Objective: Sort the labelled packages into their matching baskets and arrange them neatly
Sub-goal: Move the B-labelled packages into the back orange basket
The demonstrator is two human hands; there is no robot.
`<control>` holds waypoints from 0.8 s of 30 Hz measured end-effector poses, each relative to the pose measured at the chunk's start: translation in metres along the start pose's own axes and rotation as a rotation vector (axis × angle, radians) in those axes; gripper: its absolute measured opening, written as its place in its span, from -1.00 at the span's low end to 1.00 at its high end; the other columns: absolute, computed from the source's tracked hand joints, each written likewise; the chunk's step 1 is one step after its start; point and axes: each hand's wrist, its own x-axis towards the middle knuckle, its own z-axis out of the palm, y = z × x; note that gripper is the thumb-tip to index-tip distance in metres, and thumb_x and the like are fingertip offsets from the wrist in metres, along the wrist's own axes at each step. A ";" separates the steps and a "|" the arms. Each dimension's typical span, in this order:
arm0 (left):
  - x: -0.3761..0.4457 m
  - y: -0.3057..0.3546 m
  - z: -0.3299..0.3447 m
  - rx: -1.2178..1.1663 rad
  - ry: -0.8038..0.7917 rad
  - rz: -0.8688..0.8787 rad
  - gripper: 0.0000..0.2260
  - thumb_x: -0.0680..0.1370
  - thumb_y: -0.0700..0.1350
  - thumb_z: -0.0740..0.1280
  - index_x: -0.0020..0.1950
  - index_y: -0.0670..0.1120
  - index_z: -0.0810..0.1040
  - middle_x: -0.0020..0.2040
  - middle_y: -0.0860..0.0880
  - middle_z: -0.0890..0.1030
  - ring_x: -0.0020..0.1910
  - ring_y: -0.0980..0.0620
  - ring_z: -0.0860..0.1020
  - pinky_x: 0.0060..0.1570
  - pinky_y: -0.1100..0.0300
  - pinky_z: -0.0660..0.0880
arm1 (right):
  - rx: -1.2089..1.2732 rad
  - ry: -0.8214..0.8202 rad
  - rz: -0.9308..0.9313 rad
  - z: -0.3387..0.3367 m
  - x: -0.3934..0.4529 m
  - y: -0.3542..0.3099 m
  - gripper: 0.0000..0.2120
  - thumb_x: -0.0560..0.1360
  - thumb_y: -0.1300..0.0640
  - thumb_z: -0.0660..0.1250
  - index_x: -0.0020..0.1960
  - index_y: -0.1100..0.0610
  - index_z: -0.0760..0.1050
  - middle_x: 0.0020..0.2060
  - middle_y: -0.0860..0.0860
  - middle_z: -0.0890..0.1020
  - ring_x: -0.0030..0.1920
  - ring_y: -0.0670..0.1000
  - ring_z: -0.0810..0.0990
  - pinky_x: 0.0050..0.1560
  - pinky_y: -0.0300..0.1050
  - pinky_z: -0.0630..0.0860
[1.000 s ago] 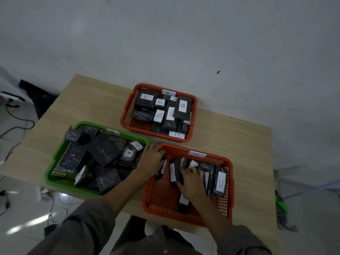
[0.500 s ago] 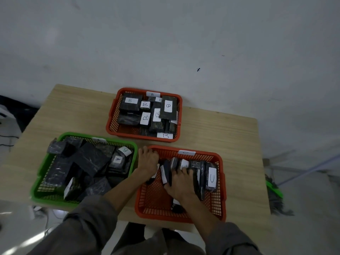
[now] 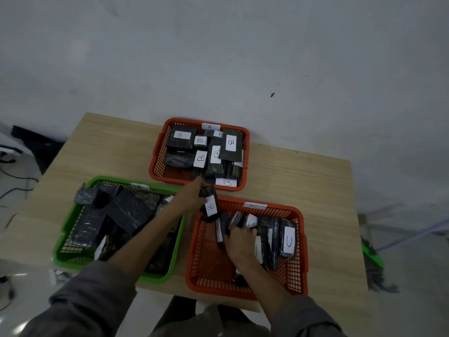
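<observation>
Light wood-grain table (image 3: pixel 303 181) against a grey wall carries three plastic mesh baskets. Left hand (image 3: pixel 192 197), centre of frame, fingers curled round a dark wrapped package with a white label reading B (image 3: pixel 210 206); package is held above the gap between the baskets, its lower end over the far left corner of the near orange basket tagged C (image 3: pixel 301 271). Right hand (image 3: pixel 239 244), lower centre-right, is inside that same basket, fingers bent over the tops of upright dark packages (image 3: pixel 272 239) standing in a row toward the basket's right side, one showing a white C label; whether it actually grips one, cannot tell. Far orange basket tagged B (image 3: pixel 158 164), upper centre, holds dark packages with B labels, loosely piled. Green basket (image 3: pixel 73 222), lower left, holds a jumble of dark wrapped packages, its tag letter unreadable. Grey sleeves (image 3: pixel 92 297) along the bottom edge.
</observation>
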 end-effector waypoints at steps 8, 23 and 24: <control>0.020 -0.012 -0.034 -0.174 -0.019 -0.047 -0.69 0.50 -0.18 0.45 0.12 -0.04 0.38 0.20 -0.08 0.55 0.17 -0.07 0.53 0.16 0.00 0.53 | 0.203 -0.154 0.123 -0.004 0.005 -0.011 -0.73 0.63 0.28 0.12 0.31 0.25 0.42 0.09 0.19 0.65 0.02 0.14 0.64 -0.02 0.01 0.60; 0.052 -0.008 -0.035 -0.264 -0.117 0.007 -0.72 0.48 -0.21 0.46 0.04 0.01 0.41 0.13 -0.04 0.57 0.13 -0.04 0.56 0.15 -0.02 0.56 | 0.696 -0.158 0.305 0.019 0.007 -0.029 -0.72 0.59 -0.03 0.35 0.17 0.13 0.45 0.11 0.10 0.65 0.09 0.07 0.63 0.03 -0.14 0.54; 0.054 -0.008 -0.036 -0.272 -0.124 0.010 -0.72 0.48 -0.21 0.46 0.01 0.03 0.41 0.11 -0.04 0.58 0.12 -0.05 0.57 0.15 -0.02 0.56 | 0.592 -0.141 0.290 0.019 0.008 -0.026 -0.68 0.59 -0.05 0.35 0.18 0.17 0.48 0.07 0.11 0.65 0.06 0.09 0.65 0.00 -0.12 0.56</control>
